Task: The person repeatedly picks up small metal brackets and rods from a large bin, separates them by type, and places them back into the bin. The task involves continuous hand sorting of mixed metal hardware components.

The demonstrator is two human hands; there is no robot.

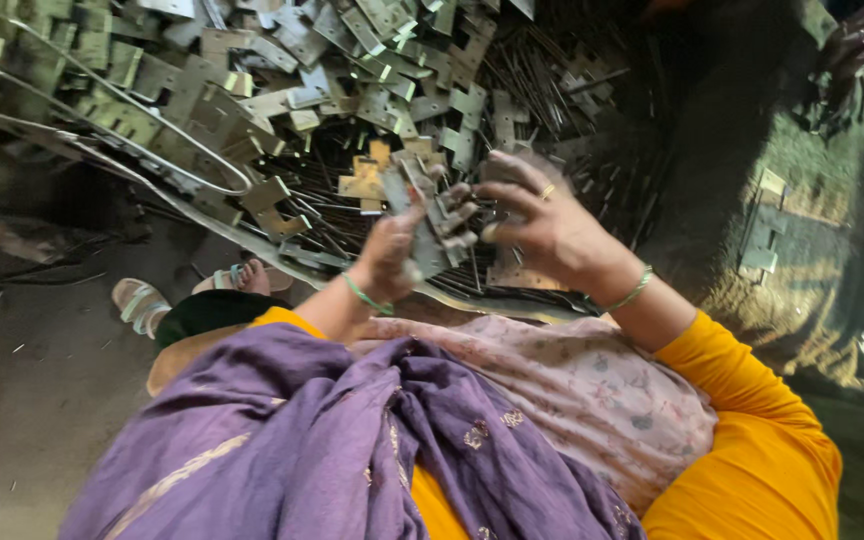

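Underfoot, dusty floor [32, 400], metal heap [252, 90]

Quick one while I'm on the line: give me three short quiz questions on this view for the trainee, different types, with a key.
1. True or false: the left hand holds a stack of flat metal plates.
2. Multiple choice: what does the right hand wear on a finger? A) a glove B) a ring C) a bandage
3. Fill in: behind the hands lies a heap of metal plates mixed with thin dark metal ____.

Key:
1. True; its fingers are closed round the stack.
2. B; the ring is gold-coloured, and there is a green bangle at that wrist.
3. Rods.
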